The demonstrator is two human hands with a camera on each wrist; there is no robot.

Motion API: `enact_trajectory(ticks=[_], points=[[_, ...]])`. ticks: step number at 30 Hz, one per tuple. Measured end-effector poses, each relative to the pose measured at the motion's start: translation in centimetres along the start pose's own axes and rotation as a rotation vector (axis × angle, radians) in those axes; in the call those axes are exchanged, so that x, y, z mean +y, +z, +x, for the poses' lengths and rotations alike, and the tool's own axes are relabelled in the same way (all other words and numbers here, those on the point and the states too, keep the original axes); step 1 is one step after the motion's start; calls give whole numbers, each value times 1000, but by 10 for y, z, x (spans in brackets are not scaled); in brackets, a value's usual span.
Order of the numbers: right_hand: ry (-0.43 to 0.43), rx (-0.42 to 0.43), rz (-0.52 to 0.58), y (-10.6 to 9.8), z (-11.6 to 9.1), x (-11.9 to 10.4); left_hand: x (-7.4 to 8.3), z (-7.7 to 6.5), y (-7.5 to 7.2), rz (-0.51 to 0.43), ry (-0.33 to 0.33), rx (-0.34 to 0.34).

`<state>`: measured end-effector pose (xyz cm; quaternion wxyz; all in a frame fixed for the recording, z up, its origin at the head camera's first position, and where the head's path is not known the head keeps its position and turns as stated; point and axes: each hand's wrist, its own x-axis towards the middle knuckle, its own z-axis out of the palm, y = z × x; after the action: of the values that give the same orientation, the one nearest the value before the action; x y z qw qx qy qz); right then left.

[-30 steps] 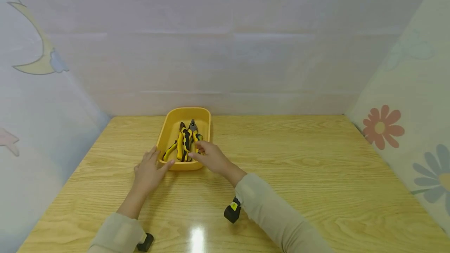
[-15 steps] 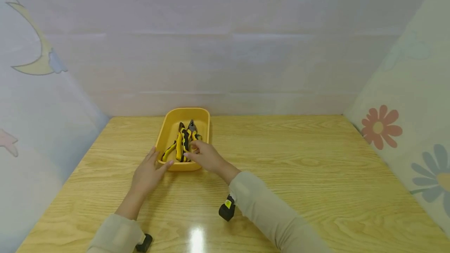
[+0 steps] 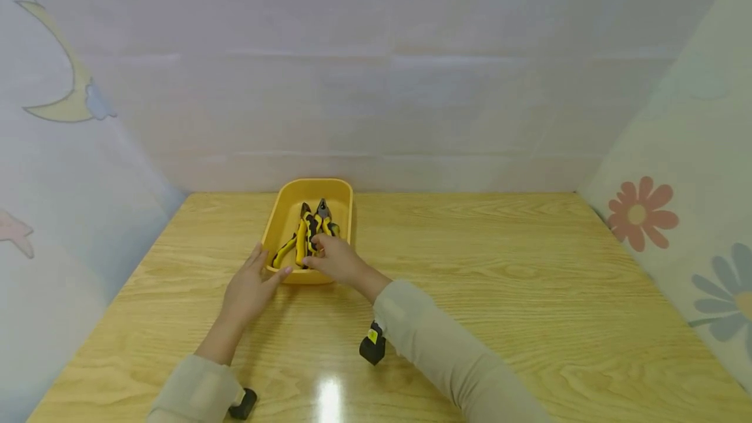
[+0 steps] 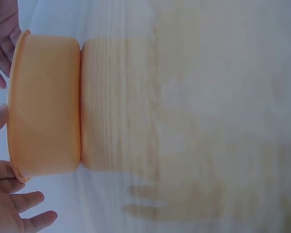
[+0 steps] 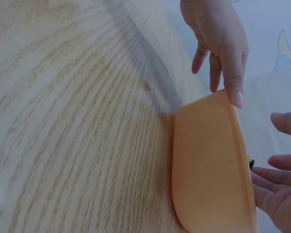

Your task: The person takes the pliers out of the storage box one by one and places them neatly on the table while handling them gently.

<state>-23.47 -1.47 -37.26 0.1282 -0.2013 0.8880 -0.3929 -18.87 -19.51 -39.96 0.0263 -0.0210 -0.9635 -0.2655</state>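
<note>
A yellow plastic tray [image 3: 281, 214] stands at the back of the wooden table. Inside it lie pliers [image 3: 301, 240] with yellow-and-black handles and dark metal heads; two heads show at the far end, and some handles overlap. My left hand [image 3: 247, 289] rests against the tray's near left corner, its thumb at the rim and its fingers straight along the outside. Over the tray's near right part, my right hand [image 3: 341, 263] reaches in above the handles, thumb and index finger apart. A handle end [image 5: 251, 161] peeks past the rim beside its fingers in the right wrist view.
Wood-grained tabletop [image 3: 499, 279] stretches to the right and in front of the tray. A pale cloth wall [image 3: 376, 116] rises close behind it. Printed side panels [image 3: 693, 168] flank the table. A black wrist camera [image 3: 373, 346] hangs beneath the right sleeve.
My right hand has shifted a little to the left over the handles, from the tray's right side toward its middle. The left hand and the tray have stayed in place.
</note>
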Motion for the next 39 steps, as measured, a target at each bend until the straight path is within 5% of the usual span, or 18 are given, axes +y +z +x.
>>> enact_trajectory(ticks=[19, 39], points=[[142, 42, 27, 2, 11, -2, 3, -2, -1, -2, -15, -2], [195, 83, 29, 7, 19, -6, 4, -2, 2, -6, 0, 5]])
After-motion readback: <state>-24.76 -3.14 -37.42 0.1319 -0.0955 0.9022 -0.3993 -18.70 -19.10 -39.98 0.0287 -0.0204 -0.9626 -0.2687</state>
